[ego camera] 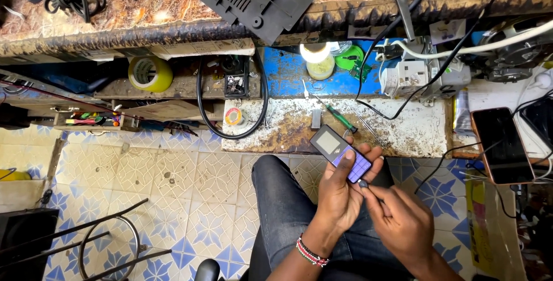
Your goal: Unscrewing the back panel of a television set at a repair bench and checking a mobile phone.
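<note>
Small keypad phone [341,154] held over lap, just below desk [403,134] edge, left hand [340,194] grip wrapped around it. Right hand [397,220] pinching thin tool [364,184] at phone's lower end. Casing still closed.

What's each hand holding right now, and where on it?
Left hand grips the keypad phone around its lower half; right hand pinches a small dark tool near its tip.

A keypad phone [340,153] sits before the workbench [403,134], a smartphone [502,145] to its right.
</note>
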